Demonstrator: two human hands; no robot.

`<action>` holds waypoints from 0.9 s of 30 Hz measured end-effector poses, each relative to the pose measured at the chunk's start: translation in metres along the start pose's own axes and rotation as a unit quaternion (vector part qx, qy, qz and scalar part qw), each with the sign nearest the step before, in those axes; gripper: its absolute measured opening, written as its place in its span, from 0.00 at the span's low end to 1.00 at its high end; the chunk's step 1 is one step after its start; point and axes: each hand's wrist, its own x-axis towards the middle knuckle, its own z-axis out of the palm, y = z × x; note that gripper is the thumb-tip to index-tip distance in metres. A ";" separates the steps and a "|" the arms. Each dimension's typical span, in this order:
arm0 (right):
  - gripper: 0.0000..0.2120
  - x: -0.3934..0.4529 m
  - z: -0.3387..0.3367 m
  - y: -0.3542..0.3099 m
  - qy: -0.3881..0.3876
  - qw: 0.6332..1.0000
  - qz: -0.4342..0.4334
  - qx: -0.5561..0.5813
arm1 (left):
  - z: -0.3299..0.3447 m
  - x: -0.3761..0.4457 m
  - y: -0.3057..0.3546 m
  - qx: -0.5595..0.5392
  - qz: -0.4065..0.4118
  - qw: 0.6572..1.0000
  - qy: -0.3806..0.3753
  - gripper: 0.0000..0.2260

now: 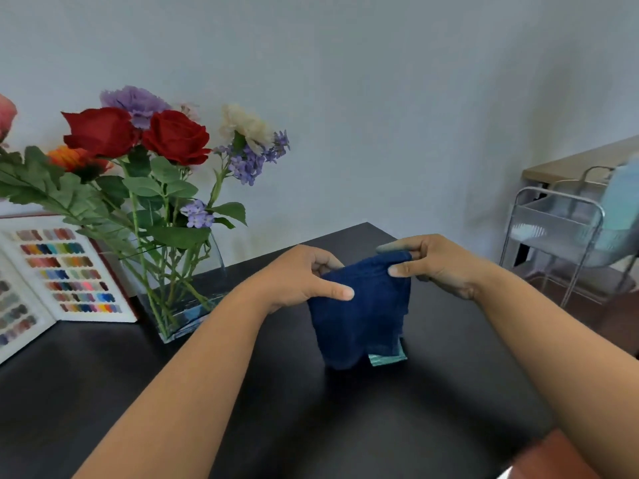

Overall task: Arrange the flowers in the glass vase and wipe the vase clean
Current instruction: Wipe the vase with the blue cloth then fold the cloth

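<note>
Both hands, left hand (304, 276) and right hand (437, 266), pinching blue cloth (359, 312) draped over a mostly hidden glass vase (387, 358), table's far edge (345, 233) near, flowers (152, 160) left

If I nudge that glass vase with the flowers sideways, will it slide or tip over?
The vase probably tips sooner than it slides: the flowers stand tall and lean left, well above its rim. Its wide flat base on the black table should help steady it. Being glass, it likely breaks if it falls.
</note>
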 end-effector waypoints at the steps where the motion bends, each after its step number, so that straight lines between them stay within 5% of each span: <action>1: 0.19 -0.002 -0.009 -0.001 0.013 1.000 -0.001 -0.014 | 0.003 0.008 0.003 0.016 -0.006 1.000 -0.011 0.12; 8: 0.12 0.001 -0.057 -0.006 0.152 0.981 -0.012 -0.120 | 0.027 0.059 0.027 0.106 0.003 0.990 0.097 0.07; 13: 0.19 -0.002 -0.074 -0.001 0.215 0.968 -0.076 -0.107 | 0.059 0.067 0.044 0.163 0.073 0.963 0.201 0.09; 17: 0.23 -0.023 -0.077 0.024 0.185 0.979 -0.035 -0.072 | 0.100 0.060 0.036 0.315 0.125 0.925 0.171 0.09; 21: 0.20 -0.049 -0.078 0.054 0.123 0.992 0.025 -0.005 | 0.155 0.044 0.021 0.433 0.148 0.887 0.061 0.09; 27: 0.10 -0.078 -0.084 0.080 0.130 0.967 0.081 -0.205 | 0.194 0.025 0.017 0.442 0.185 0.877 -0.012 0.09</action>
